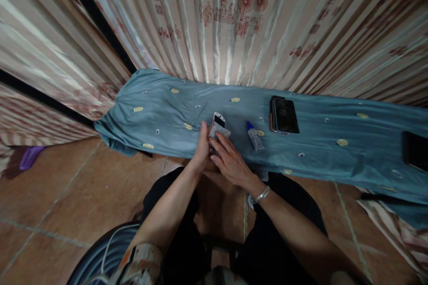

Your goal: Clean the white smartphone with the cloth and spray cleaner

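My left hand [201, 148] is wrapped round the lower part of a white smartphone [219, 118], its thumb up along the side. The phone's upper end, with a black screen, sticks out above my fingers. A pale wipe [222, 131] lies across the phone. My right hand [231, 163] has its fingers bent over the wipe, pressing it against the phone; a silver bracelet is on that wrist. Just right of my hands, a clear spray bottle [256, 140] with a blue top lies on the teal cloth [214, 93].
Right of the bottle lies a black-screened device [285, 116] on a brown case. Another dark device [415, 149] is at the far right. Behind the cloth-covered bench hangs a patterned curtain [187, 22]. A dark ribbed basin [107, 256] with a white cable stands at lower left.
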{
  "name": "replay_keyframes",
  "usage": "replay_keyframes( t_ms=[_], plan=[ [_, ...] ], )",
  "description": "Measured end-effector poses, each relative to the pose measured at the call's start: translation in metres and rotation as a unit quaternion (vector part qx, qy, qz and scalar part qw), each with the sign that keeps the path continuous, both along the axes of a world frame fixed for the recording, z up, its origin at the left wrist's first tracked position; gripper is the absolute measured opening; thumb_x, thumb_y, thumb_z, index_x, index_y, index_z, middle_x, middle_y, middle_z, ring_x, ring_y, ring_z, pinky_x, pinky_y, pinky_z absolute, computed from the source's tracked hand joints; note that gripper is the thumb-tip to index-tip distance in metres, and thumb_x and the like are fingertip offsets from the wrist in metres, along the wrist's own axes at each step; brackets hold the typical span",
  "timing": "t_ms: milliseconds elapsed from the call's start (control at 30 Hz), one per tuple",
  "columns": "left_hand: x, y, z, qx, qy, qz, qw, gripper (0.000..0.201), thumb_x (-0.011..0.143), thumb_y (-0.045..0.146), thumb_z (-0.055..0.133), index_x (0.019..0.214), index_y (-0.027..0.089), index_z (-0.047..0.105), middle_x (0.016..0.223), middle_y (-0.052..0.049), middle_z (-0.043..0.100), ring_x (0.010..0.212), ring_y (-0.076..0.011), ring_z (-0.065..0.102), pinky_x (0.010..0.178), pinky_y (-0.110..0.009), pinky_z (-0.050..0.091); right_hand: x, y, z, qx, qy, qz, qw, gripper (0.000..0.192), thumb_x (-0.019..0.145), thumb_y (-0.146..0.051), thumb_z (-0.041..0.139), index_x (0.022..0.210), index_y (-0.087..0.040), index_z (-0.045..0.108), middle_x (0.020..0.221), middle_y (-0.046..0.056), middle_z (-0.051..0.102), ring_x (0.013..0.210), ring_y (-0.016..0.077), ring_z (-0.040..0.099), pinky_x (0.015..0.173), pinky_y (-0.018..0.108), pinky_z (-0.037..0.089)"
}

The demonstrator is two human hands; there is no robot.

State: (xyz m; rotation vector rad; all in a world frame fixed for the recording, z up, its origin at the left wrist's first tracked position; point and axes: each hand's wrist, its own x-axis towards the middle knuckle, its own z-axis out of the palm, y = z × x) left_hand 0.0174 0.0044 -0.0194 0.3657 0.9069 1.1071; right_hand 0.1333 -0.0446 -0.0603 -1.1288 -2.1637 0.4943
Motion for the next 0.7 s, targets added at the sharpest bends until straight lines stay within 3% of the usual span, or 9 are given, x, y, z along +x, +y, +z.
replay_keyframes(
  t_ms=[167,400,700],
  plan=[
    [-0.004,0.001,0.004,-0.011,-0.006,0.004,1.0,0.068,0.103,0.059,0.026,0.103,0.012,0.075,0.076,-0.009,0.076,0.09,-0.0236,0.076,0.082,-0.032,0.06,-0.002,-0.004,0.0,0.002,0.005,0.016,1.0,0.051,0.106,-0.036,0.043,0.154,-0.019,0.044,0.161,0.018,0.042,0.152,0.0278,0.037,0.123,0.053,0.037],
    [-0.007,0.006,0.012,-0.013,-0.085,0.029,0.996,0.074,0.102,0.063,0.018,0.131,0.016,0.067,0.108,-0.011,0.079,0.11,-0.0284,0.073,0.098,-0.039,0.056,-0.001,-0.01,-0.003,0.027,0.007,0.045,0.999,0.054,0.104,-0.034,0.048,0.157,-0.023,0.04,0.161,0.016,0.043,0.151,0.0283,0.039,0.121,0.055,0.04],
    [-0.021,0.011,0.013,-0.036,-0.105,0.03,0.993,0.091,0.094,0.077,0.016,0.132,0.011,0.066,0.104,-0.016,0.079,0.106,-0.0332,0.074,0.096,-0.044,0.056,0.003,-0.008,-0.004,0.079,-0.069,0.049,0.993,0.054,0.101,-0.031,0.055,0.153,-0.016,0.046,0.157,0.019,0.048,0.152,0.032,0.037,0.12,0.059,0.042]
  ],
)
